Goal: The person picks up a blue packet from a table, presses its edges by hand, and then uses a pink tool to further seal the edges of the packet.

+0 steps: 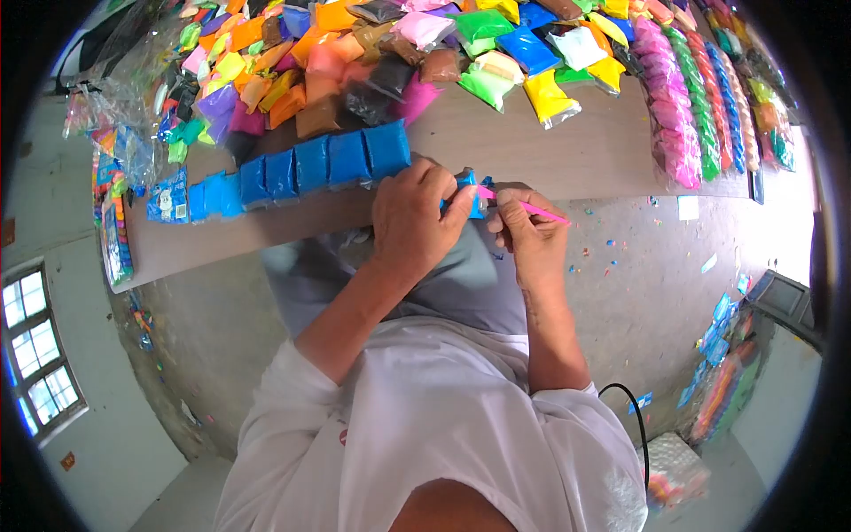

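A strip of joined blue packets (312, 163) runs along the table's near edge, its right end beside my left hand (415, 211). That hand is closed on a small blue packet (472, 189) at the table edge. My right hand (532, 229) pinches a thin pink tool (542, 211), whose left tip lies at the small blue packet. Smaller light-blue packets (214, 195) and a printed blue wrapper (168, 199) lie at the strip's left end.
Loose colourful packets (328, 62) are heaped across the back of the table (585, 142). Long strips of pink, green, red and blue packets (669, 115) hang over the right side. Scraps and bagged strips (727, 390) lie on the floor at right.
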The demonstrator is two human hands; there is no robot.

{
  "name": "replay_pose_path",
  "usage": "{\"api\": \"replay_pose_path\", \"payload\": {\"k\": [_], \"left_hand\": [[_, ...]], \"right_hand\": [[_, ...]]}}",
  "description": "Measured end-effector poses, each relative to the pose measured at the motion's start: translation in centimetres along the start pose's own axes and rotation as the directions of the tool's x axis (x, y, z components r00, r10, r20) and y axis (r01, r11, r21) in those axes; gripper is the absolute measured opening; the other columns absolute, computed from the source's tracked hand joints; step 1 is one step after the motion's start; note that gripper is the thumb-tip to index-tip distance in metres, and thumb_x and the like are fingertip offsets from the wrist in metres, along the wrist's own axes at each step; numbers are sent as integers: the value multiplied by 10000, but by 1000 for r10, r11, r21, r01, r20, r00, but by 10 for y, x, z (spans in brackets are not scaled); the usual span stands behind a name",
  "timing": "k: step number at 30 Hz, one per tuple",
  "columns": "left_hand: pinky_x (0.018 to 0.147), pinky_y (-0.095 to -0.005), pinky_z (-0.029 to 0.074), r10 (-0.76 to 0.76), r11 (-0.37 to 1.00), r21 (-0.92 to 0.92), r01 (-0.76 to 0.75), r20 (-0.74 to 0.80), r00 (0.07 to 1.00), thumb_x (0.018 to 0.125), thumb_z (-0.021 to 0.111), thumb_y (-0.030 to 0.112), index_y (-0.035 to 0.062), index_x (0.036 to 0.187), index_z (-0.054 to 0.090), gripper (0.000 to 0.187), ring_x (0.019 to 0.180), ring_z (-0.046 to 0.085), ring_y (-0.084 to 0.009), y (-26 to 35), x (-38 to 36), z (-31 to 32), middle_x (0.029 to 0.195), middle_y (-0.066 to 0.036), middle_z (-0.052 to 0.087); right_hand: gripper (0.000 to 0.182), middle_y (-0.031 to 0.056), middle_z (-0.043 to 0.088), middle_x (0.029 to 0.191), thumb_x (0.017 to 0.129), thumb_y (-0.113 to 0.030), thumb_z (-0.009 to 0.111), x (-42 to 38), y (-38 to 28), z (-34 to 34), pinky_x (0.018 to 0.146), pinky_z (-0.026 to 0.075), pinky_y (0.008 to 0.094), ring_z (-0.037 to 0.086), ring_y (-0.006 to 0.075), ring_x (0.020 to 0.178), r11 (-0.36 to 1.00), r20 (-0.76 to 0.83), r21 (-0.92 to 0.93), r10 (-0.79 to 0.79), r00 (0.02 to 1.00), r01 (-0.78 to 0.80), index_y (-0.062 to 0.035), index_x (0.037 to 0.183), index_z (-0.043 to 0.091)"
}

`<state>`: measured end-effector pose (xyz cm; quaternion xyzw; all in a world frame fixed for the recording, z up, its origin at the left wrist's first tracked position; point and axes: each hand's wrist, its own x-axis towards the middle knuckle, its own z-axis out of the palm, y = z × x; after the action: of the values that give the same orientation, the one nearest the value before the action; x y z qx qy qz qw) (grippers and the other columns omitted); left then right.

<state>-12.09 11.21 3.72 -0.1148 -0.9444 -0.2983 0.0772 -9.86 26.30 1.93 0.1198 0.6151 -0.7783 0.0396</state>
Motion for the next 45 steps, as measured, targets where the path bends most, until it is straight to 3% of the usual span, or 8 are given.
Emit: {"api": "replay_pose_path", "payload": {"k": [7,16,19,22,25,35,37,45], "left_hand": [[651,-407,414,81,997,0,-82,-68,994,798,656,205,71,753,514,201,728,560,-296,-10,-5,3,764,-66,544],[702,-409,396,130,988,-92,-127,37,991,714,730,239,84,804,506,287,806,542,-293,-6,-11,-12,828,-77,530],[728,-413,390,146,988,-59,-144,26,989,672,764,230,90,845,491,353,837,533,-293,-5,-13,-9,857,-78,521],[732,-410,391,179,984,-21,-179,-9,984,636,787,210,92,880,480,409,844,532,-292,-6,-15,-5,883,-85,515],[743,-410,391,183,983,23,-183,-6,983,618,796,193,89,899,468,443,856,528,-293,-4,-15,-2,895,-90,507],[776,-431,402,210,970,117,-212,22,977,620,741,100,88,921,455,416,885,530,-313,-4,-15,2,934,-94,506],[775,-437,400,223,965,137,-223,12,975,616,741,98,88,924,455,420,885,531,-312,-3,-15,5,933,-93,505],[702,-394,362,228,959,156,-238,80,970,634,747,130,96,880,439,396,811,530,-265,2,-7,3,866,-66,481]], "right_hand": [[157,18,575,614,903,-159,597,-1,1,-3,437,352,201,469,63,485,995,0,73,66,998,-66,-22,848,648],[178,23,585,622,888,-207,622,-1,10,-9,442,352,206,476,75,488,942,56,289,163,985,-172,-34,854,648],[181,18,584,625,896,-195,613,-4,7,-3,460,364,206,481,69,507,980,-124,190,76,989,-51,-23,849,642],[178,14,584,634,901,-180,607,-9,10,-5,478,371,201,487,58,531,1000,-125,12,-18,992,20,-13,850,638],[172,10,583,634,900,-172,611,-12,7,-5,484,375,197,490,53,540,1000,-98,-26,-13,995,11,-8,854,639],[149,8,586,628,876,-160,645,-10,10,-12,477,376,189,486,52,526,993,-60,65,98,993,-94,-13,858,655],[156,11,589,627,870,-167,654,-10,10,-11,477,378,186,489,51,526,985,-111,165,77,991,-58,-13,855,662],[172,11,590,617,870,-187,658,-6,11,-14,469,380,188,490,54,516,990,-79,119,89,993,-79,-19,835,668]]}}
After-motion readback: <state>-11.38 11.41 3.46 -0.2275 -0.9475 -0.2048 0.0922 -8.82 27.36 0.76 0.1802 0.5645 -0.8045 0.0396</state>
